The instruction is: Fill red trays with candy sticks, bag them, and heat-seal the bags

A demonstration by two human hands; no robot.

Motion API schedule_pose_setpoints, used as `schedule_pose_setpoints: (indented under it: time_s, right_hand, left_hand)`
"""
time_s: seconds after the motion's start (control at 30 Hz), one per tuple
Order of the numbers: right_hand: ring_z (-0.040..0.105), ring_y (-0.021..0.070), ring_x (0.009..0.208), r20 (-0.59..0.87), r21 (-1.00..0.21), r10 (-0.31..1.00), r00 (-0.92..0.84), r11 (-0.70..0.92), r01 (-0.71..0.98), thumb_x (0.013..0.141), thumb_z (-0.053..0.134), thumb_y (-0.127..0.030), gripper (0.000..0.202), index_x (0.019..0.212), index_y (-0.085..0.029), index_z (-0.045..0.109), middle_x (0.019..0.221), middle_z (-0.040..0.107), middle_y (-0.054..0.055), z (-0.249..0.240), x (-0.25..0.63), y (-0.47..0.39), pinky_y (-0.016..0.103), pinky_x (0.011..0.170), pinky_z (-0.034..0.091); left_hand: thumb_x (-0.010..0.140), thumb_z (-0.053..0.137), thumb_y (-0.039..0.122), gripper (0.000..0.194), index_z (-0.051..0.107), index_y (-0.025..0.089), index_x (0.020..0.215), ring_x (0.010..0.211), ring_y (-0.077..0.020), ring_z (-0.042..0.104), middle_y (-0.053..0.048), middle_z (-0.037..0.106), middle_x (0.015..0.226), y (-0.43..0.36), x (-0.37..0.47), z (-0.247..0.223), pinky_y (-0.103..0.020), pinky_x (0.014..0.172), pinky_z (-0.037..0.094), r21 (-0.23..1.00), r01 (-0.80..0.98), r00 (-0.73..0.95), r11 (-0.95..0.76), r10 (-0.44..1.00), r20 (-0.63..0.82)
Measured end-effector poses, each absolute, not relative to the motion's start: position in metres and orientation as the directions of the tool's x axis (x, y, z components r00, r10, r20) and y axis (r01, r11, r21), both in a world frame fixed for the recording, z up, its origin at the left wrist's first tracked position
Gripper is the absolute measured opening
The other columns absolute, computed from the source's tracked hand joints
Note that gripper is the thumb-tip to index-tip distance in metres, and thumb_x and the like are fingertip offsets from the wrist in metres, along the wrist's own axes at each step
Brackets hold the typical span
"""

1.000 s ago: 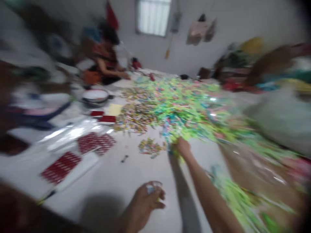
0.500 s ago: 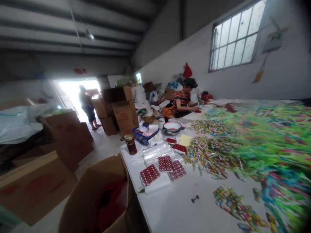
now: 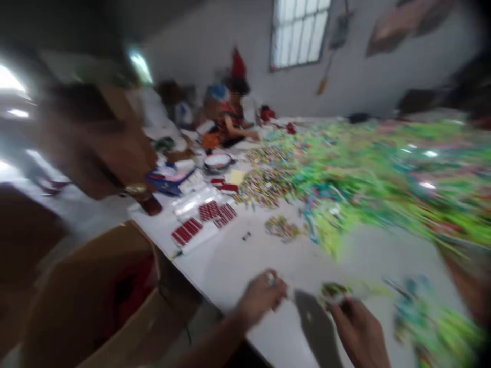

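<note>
My left hand (image 3: 264,295) hovers over the near edge of the white table (image 3: 276,260), its fingers curled together. A small pale bit shows at its fingertips, too blurred to name. To its right, my right hand (image 3: 358,329) pinches a small green-and-dark printed piece (image 3: 334,290) between thumb and fingers. A loose cluster of small colourful pieces (image 3: 283,228) lies farther up the table. Beyond my right hand sits a heap of green and blue strips (image 3: 425,312), smeared by motion.
A large heap of bright green strips (image 3: 368,179) covers the far right. Red patterned packs (image 3: 186,231), a blue basket (image 3: 169,180) and a brown jar (image 3: 148,199) stand along the left. An open cardboard box (image 3: 88,286) adjoins the table edge. Another person (image 3: 232,120) sits at the far side.
The view has swung right and down, so the table things now appear farther left. Both my hands have come into view, the right one with a small printed piece.
</note>
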State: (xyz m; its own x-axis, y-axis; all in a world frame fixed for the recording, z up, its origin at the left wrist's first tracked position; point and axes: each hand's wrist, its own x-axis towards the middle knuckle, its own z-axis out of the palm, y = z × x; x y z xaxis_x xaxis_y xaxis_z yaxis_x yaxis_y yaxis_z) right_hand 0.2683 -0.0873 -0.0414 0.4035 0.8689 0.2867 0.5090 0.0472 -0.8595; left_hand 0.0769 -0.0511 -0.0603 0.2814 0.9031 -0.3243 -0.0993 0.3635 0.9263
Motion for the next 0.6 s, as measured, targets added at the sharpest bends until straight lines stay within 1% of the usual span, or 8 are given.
schedule_pose_setpoints:
  time_s: [0.03,0.1,0.13,0.2,0.3,0.37,0.5,0.6]
  right_hand:
    - [0.066,0.0252,0.067,0.241,-0.868,0.867,0.436,-0.008,0.496,0.068,0.063,-0.053,0.029,0.060,-0.026,0.061,0.075,0.070,0.009,-0.039,0.273,-0.102,0.036,0.060,0.054]
    - [0.066,0.0249,0.065,0.150,-0.885,0.865,0.478,-0.098,0.455,0.066,0.060,-0.052,0.030,0.063,-0.022,0.064,0.072,0.071,0.009,-0.035,0.273,-0.115,0.037,0.062,0.053]
    - [0.064,0.0234,0.061,0.117,-0.891,0.863,0.491,-0.128,0.436,0.066,0.059,-0.051,0.032,0.065,-0.020,0.065,0.068,0.070,0.008,-0.033,0.270,-0.115,0.036,0.061,0.052]
    - [0.059,0.0196,0.053,0.061,-0.907,0.850,0.522,-0.171,0.384,0.066,0.060,-0.050,0.033,0.062,-0.017,0.064,0.056,0.064,0.005,-0.029,0.261,-0.111,0.031,0.054,0.048]
    - [0.057,0.0160,0.055,0.112,-0.954,0.823,0.557,-0.067,0.291,0.072,0.061,-0.044,0.030,0.075,-0.015,0.068,0.062,0.065,0.003,-0.016,0.243,-0.105,0.027,0.052,0.046]
    - [0.057,0.0147,0.058,0.160,-0.965,0.851,0.500,0.028,0.261,0.074,0.062,-0.040,0.027,0.081,-0.015,0.069,0.068,0.067,0.003,-0.007,0.233,-0.104,0.025,0.053,0.046]
    - [0.055,0.0135,0.058,0.161,-0.973,0.904,0.396,0.079,0.215,0.075,0.061,-0.035,0.020,0.078,-0.016,0.068,0.067,0.065,0.002,-0.003,0.223,-0.103,0.024,0.052,0.044]
    - [0.055,0.0130,0.061,0.169,-0.976,0.923,0.345,0.107,0.191,0.076,0.060,-0.033,0.018,0.078,-0.017,0.067,0.069,0.064,0.001,-0.002,0.224,-0.103,0.024,0.056,0.045]
  left_hand:
    - [0.059,0.076,0.052,0.045,0.053,0.017,0.077,0.043,-0.0064,0.042,0.004,0.056,0.058,-0.053,0.076,-0.058,-0.021,0.041,0.032,0.931,-0.089,0.310,0.353,0.898,-0.310]
    - [0.064,0.073,0.053,0.045,0.057,0.015,0.084,0.050,-0.0090,0.052,0.000,0.061,0.066,-0.052,0.074,-0.056,-0.022,0.050,0.040,0.939,-0.078,0.406,0.335,0.871,-0.277]
    - [0.067,0.071,0.053,0.045,0.059,0.014,0.088,0.056,-0.0108,0.057,-0.002,0.063,0.071,-0.052,0.075,-0.055,-0.024,0.055,0.043,0.938,-0.074,0.430,0.338,0.860,-0.276]
    - [0.073,0.068,0.051,0.045,0.061,0.013,0.096,0.062,-0.0122,0.060,-0.005,0.065,0.077,-0.053,0.077,-0.053,-0.025,0.059,0.045,0.942,-0.059,0.482,0.330,0.836,-0.263]
    - [0.077,0.066,0.047,0.041,0.062,0.013,0.098,0.059,-0.0102,0.055,-0.004,0.064,0.075,-0.061,0.080,-0.046,-0.023,0.055,0.042,0.959,-0.045,0.529,0.280,0.821,-0.215]
    - [0.076,0.067,0.046,0.038,0.061,0.013,0.093,0.056,-0.0090,0.051,-0.003,0.064,0.071,-0.065,0.081,-0.040,-0.021,0.052,0.039,0.968,-0.046,0.521,0.248,0.833,-0.188]
    - [0.073,0.069,0.047,0.037,0.060,0.013,0.084,0.052,-0.0086,0.048,-0.001,0.062,0.064,-0.067,0.077,-0.033,-0.021,0.050,0.037,0.970,-0.021,0.509,0.244,0.837,-0.200]
    - [0.075,0.066,0.047,0.036,0.061,0.012,0.084,0.052,-0.0086,0.049,-0.002,0.063,0.065,-0.069,0.073,-0.032,-0.022,0.050,0.037,0.973,0.001,0.544,0.232,0.816,-0.195]
